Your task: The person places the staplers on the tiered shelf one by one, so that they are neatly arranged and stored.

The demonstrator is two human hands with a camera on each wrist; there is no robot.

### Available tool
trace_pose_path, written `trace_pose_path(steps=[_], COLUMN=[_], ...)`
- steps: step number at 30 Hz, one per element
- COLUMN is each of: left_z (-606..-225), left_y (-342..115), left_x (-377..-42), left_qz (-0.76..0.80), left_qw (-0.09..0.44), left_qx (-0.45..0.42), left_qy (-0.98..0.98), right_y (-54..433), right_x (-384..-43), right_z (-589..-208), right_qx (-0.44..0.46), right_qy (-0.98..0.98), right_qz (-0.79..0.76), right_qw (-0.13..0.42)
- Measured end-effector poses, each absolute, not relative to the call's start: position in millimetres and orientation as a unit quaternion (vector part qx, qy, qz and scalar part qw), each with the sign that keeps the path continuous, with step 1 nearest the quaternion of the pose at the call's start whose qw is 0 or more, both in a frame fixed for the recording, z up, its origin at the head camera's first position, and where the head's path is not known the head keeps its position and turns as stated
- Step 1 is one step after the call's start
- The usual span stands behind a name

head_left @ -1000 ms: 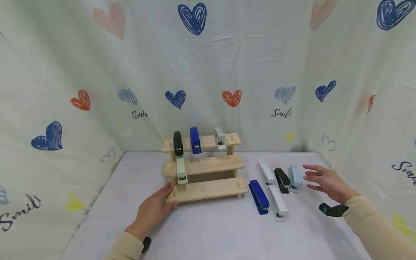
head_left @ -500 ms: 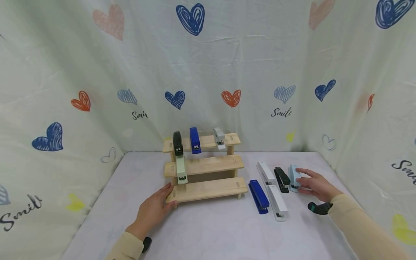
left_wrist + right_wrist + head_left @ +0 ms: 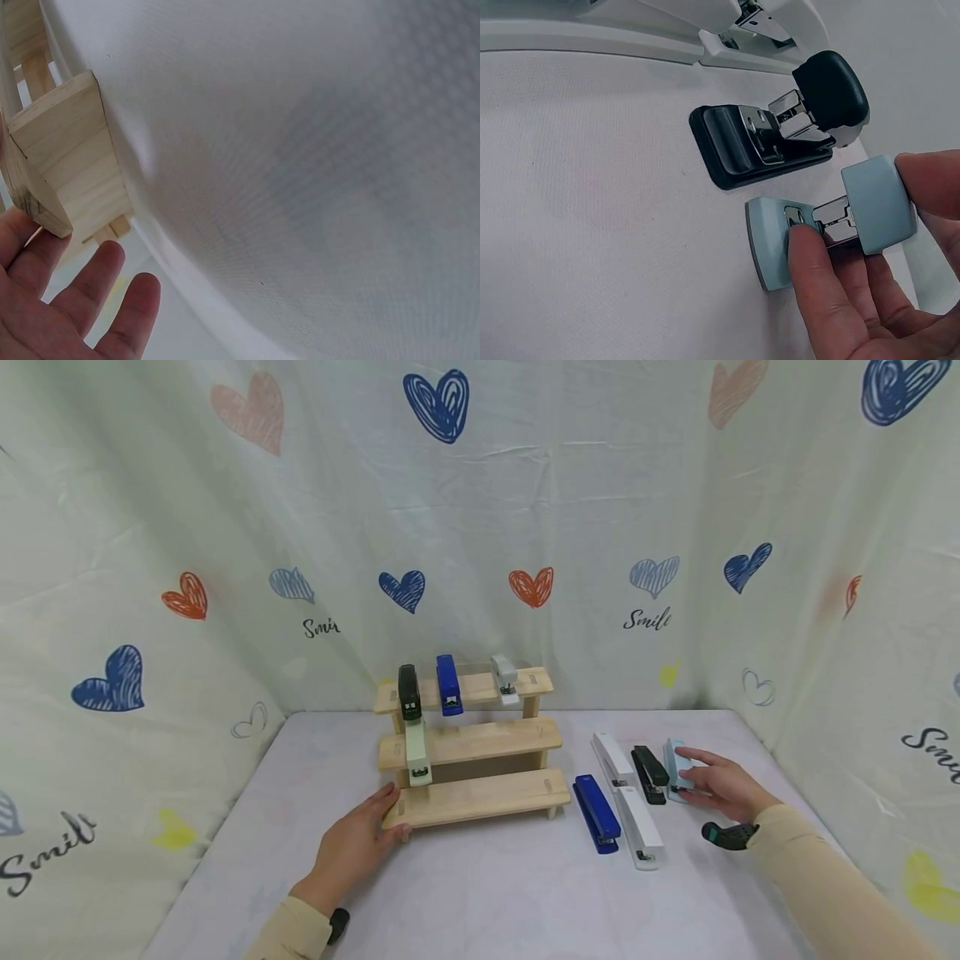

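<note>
At the left end of a three-step wooden display rack, my left hand holds the lowest step between thumb and index finger; its other fingers are apart from the wood in the left wrist view. On the right, my right hand grips a light blue stapler, thumb on its top arm and a finger by its base. Beside it lies a dark green-black stapler. Two white staplers, end to end, and a blue stapler lie further left.
On the rack's top step stand a black stapler, a blue stapler and a pale grey stapler. A pale green stapler sits on the middle step's left end. A heart-printed curtain encloses the white table.
My right hand has moved left onto the light blue stapler and taken hold of it. My left hand stays at the rack's end.
</note>
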State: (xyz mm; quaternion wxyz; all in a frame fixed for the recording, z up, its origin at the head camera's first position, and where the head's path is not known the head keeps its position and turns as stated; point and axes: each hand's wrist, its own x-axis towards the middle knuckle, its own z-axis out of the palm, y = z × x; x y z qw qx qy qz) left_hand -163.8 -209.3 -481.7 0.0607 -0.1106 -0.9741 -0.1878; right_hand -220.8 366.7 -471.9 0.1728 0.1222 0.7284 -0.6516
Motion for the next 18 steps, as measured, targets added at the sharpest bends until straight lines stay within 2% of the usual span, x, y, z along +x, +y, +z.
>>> trace_pose_path(steps=[18], left_z=[-485.5], left_y=[-211.8], left_x=[-166.2], left_qz=[-0.187], left_qw=[0.063], left_qx=[-0.116], left_qy=[-0.973], right_y=[366.5], right_x=[-219.5], right_z=[-472.5], right_qx=[0.141], right_qy=[0.691], right_qz=[-0.688], right_qw=[0.171])
